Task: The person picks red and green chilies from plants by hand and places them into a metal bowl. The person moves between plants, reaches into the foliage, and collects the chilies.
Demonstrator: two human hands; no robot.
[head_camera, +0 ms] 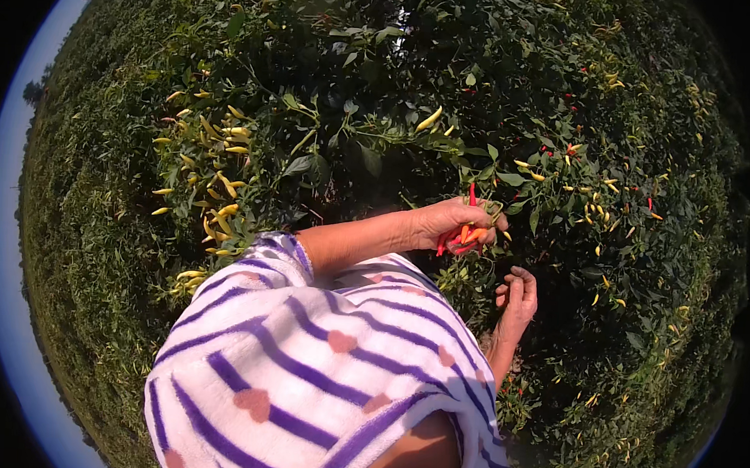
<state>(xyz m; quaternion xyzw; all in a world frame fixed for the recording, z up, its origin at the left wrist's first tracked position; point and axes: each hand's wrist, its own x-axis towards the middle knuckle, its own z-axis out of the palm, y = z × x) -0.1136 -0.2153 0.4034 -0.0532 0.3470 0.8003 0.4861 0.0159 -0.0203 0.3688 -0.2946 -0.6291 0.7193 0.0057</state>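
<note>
My left hand [454, 225] reaches across from the left, closed around a bunch of red and orange chili peppers [466, 236]. Several of their tips stick out below the fingers, and one red chili [473, 194] points up beside the knuckles. The fingertips touch green stems of a chili plant [487, 170]. Lower and to the right is my right hand [518, 295], its fingers loosely bent and a little apart, with no chili seen in it. Leafy sprigs [464, 282] grow between the two hands.
Dense chili plants surround me. Clusters of pale yellow chilies [222, 208] hang at the left, and more yellow chilies [596, 209] at the right. One large yellow chili [429, 119] hangs ahead. A white garment with purple stripes [319, 369] covers much of the lower view.
</note>
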